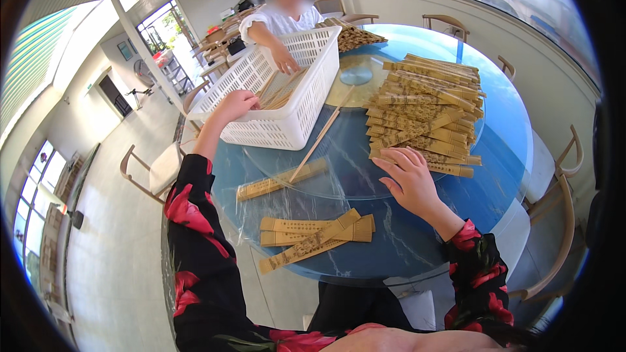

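My left hand [238, 103] reaches over the near side of a white plastic basket [306, 120], its fingers curled together; what they hold, if anything, is hidden. Loose chopsticks [280, 96] lie inside the basket. At the near edge of a large pile of printed tan paper chopstick sleeves [427, 107], my right hand [411, 177] rests with fingers stretched and thumb apart. One pair of chopsticks [317, 140] lies slanted on the table, its lower end over a single paper sleeve [282, 179]. Nearer me, several sleeves [316, 238] overlap in a small crossed stack.
The round table [404, 234] has a blue marbled top and a glass turntable. Across it, a person [277, 26] has one hand in the basket. Another tan pile [355, 36] lies beyond. Clear plastic film [306, 199] lies under the single sleeve. Wooden chairs [160, 169] surround the table.
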`<action>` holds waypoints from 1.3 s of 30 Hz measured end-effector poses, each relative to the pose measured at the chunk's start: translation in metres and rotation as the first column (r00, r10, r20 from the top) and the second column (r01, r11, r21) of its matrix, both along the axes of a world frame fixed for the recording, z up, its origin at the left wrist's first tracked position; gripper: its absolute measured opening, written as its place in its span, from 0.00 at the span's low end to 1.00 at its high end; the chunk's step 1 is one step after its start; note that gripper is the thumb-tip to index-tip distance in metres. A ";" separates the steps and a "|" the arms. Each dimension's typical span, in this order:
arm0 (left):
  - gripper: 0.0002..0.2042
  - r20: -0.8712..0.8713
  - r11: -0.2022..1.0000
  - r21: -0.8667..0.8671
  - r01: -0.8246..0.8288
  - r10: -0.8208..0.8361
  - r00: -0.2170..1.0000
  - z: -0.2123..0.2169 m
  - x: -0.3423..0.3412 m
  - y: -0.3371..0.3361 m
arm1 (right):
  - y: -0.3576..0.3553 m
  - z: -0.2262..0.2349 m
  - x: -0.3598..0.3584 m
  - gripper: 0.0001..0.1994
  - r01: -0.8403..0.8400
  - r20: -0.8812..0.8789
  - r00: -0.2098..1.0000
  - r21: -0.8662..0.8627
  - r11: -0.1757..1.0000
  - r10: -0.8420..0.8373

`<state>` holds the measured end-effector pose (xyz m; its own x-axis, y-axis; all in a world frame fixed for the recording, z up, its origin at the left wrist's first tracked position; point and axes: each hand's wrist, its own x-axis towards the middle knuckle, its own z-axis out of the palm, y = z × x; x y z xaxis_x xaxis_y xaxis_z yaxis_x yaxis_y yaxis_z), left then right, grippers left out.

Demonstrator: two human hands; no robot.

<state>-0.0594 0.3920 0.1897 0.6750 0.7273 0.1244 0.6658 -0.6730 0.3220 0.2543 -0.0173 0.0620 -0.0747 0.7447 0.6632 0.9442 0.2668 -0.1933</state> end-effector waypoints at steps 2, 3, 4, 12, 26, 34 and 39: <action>0.12 -0.234 0.995 -0.090 0.035 -0.055 0.971 0.006 0.020 0.009 | -0.007 0.004 0.003 0.22 0.011 -0.061 0.998 -0.007 1.000 -0.012; 0.13 -0.296 0.986 -0.162 0.022 -0.070 0.953 0.010 0.025 0.012 | -0.008 0.005 0.004 0.21 0.020 -0.085 0.996 -0.019 1.000 -0.021; 0.14 -0.360 0.974 -0.228 0.002 -0.086 0.929 0.014 0.029 0.016 | -0.009 0.005 0.004 0.21 0.026 -0.110 0.993 -0.028 0.999 -0.029; 0.38 -0.644 0.857 -0.407 -0.317 -0.023 0.765 -0.001 0.060 0.066 | -0.024 0.008 -0.002 0.21 -0.104 -0.167 0.983 -0.144 0.984 0.080; 0.38 -0.608 0.843 -0.377 -0.384 0.088 0.789 -0.021 0.065 0.072 | -0.058 0.003 0.020 0.23 -0.228 -0.234 0.957 -0.236 0.945 0.173; 0.35 -0.537 0.831 -0.407 -0.379 0.118 0.835 -0.024 0.050 0.080 | -0.064 0.002 0.024 0.22 -0.299 -0.250 0.937 -0.209 0.931 0.244; 0.33 -0.496 0.831 -0.427 -0.357 0.115 0.861 -0.035 0.049 0.082 | -0.065 -0.002 0.019 0.21 -0.317 -0.268 0.928 -0.211 0.925 0.258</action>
<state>-0.0102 0.4736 0.1550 0.3662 0.7497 -0.5512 0.9303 -0.3071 0.2004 0.2730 -0.0824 0.0597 -0.1777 0.8554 0.4865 0.7546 0.4358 -0.4906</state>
